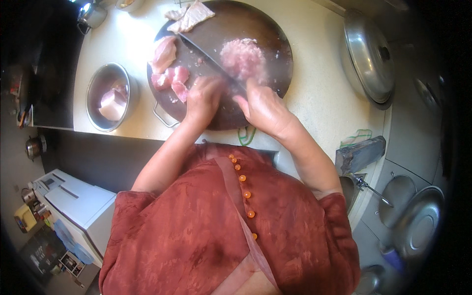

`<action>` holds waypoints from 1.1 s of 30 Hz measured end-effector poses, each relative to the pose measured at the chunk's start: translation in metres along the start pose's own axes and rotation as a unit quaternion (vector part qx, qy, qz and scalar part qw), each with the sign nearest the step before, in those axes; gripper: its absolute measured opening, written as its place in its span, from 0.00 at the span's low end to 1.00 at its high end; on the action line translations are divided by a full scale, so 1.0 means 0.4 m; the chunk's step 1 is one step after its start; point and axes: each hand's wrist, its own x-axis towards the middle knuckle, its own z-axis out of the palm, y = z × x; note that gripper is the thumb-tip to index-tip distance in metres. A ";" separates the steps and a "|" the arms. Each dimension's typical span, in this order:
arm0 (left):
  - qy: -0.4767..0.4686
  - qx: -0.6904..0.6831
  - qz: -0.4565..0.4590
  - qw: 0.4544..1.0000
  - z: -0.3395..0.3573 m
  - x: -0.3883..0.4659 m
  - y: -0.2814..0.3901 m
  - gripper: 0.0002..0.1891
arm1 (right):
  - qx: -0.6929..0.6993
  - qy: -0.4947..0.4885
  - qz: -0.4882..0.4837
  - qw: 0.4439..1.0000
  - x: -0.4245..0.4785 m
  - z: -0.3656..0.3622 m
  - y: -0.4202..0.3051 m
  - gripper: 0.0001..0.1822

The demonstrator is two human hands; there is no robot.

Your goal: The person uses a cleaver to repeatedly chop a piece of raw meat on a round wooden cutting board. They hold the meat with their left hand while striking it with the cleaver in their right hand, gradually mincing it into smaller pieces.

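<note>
On a round dark cutting board point(273, 33), my right hand point(263, 105) grips a knife point(210, 57), whose blade points to the upper left across the board. My left hand point(206, 92) rests low on the board beside the blade, its fingers bent and blurred; whether they hold a bit of meat cannot be told. Minced raw meat point(243, 61) lies in a heap right of the blade. Pink meat chunks point(171, 79) and a larger raw piece point(164, 53) lie at the board's left. A pale flat piece of meat or skin point(191, 16) sits at its top edge.
Left of the board stands a metal bowl point(129, 88) with a piece of meat point(113, 105) inside. At the right are a lidded metal pan point(368, 55), a sharpening stone point(361, 155) on the counter edge and a faucet point(372, 190). A black cooktop point(48, 73) lies far left.
</note>
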 end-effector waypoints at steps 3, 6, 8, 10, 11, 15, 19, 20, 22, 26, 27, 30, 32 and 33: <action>0.021 -0.023 -0.025 0.999 -0.020 -0.008 0.003 0.09 | -0.010 -0.020 0.009 1.000 -0.042 -0.025 0.005 0.18; 0.064 -0.031 -0.075 0.995 -0.042 -0.026 0.000 0.10 | -0.001 -0.030 0.032 0.999 -0.108 -0.059 0.038 0.18; 0.079 -0.023 -0.075 0.994 -0.052 -0.023 -0.009 0.09 | 0.019 -0.002 0.048 0.999 -0.131 -0.068 0.038 0.19; 0.100 0.012 -0.052 0.994 -0.050 -0.006 -0.026 0.09 | 0.063 0.018 0.071 0.995 -0.141 -0.080 0.025 0.20; 0.101 0.023 -0.046 0.994 -0.039 0.006 -0.026 0.09 | 0.069 0.035 0.071 0.994 -0.141 -0.084 0.022 0.19; 0.055 -0.021 -0.025 0.998 0.022 0.098 0.031 0.10 | 0.075 0.092 0.057 0.991 -0.132 -0.083 0.027 0.17; 0.047 -0.055 -0.149 0.986 -0.004 0.092 0.005 0.06 | 0.087 0.105 0.060 0.989 -0.145 -0.085 0.036 0.17; 0.073 -0.068 -0.172 0.980 -0.023 0.089 0.008 0.05 | 0.096 0.110 0.060 0.988 -0.153 -0.085 0.037 0.17; 0.022 -0.087 -0.145 0.985 -0.049 0.075 0.006 0.07 | 0.096 0.088 0.079 0.988 -0.154 -0.078 0.043 0.17; 0.022 0.010 -0.059 0.998 -0.020 0.067 -0.030 0.09 | 0.094 0.061 0.091 0.990 -0.148 -0.067 0.041 0.17; 0.032 0.018 -0.076 0.996 -0.015 0.067 -0.012 0.09 | 0.096 0.060 0.099 0.989 -0.150 -0.064 0.041 0.17; 0.084 -0.029 -0.025 0.996 0.041 0.101 0.008 0.09 | 0.099 0.059 0.104 0.988 -0.141 -0.066 0.031 0.17; 0.069 -0.029 -0.058 0.996 0.039 0.103 0.006 0.09 | 0.105 0.069 0.108 0.986 -0.142 -0.066 0.028 0.16; 0.048 -0.027 -0.087 0.995 0.038 0.107 0.006 0.09 | 0.107 0.070 0.114 0.985 -0.144 -0.071 0.029 0.16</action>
